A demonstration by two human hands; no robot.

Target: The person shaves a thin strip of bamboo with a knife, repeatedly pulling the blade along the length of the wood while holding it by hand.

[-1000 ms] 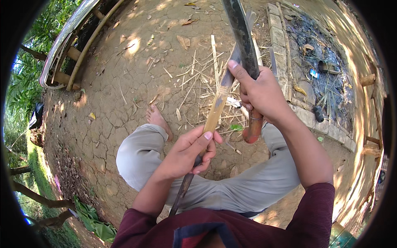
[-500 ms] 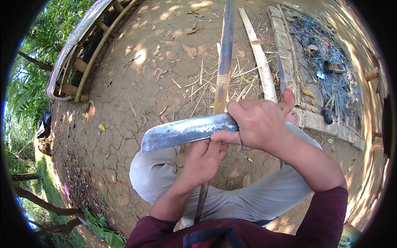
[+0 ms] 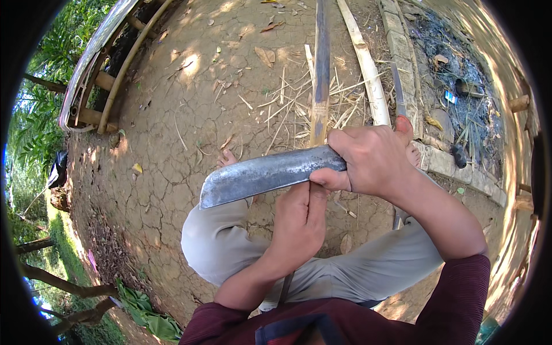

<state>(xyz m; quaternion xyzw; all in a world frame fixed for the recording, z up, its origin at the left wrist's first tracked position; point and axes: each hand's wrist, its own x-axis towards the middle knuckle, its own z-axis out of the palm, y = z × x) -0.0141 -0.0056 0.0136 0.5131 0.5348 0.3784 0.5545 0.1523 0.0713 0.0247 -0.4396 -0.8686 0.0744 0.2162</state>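
My right hand is closed round the grip of a broad machete, its thumb pressed along the blade. The worn grey blade points left and lies across a long bamboo strip. Below the blade, my left hand is closed on the strip, fingertips next to the lower edge. The strip runs from the far ground, passes under the blade and emerges below my left hand toward my lap. Most of the machete's grip is hidden in my right fist.
Pale shavings litter the cracked earth ahead, beside a split bamboo piece. A second blade with a red end lies near my right foot. A stone border edges an ash patch. Far left stands a bamboo bench.
Both hands and the machete have shifted slightly right, and the blade still crosses the bamboo strip. The view has tilted a little, so the ground sits higher in the picture.
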